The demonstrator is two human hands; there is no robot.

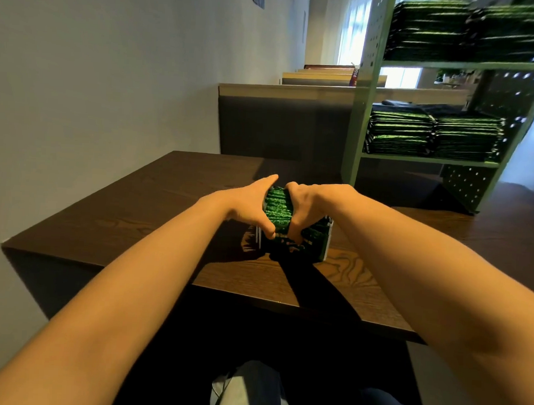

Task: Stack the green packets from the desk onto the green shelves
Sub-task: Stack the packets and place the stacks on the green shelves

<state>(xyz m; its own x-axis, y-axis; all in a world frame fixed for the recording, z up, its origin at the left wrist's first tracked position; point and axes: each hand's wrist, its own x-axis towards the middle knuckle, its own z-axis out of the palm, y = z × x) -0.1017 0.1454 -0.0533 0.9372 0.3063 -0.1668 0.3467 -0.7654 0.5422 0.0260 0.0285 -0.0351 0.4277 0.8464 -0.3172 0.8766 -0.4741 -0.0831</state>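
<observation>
Gripping pkts (pixel 278 207) on dark desk (pixel 166 203), grey wall (pixel 95 85) L, shelves (pixel 467 65) R

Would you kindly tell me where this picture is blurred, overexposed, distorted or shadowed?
Head view: motion blur smears the top-shelf packets; the windows are blown out white; the wide-angle lens tilts the green shelves and stretches the forearms; dark shadows fall across the desk towards the camera below the left hand and right hand, which grip the fairly sharp green packets.
</observation>
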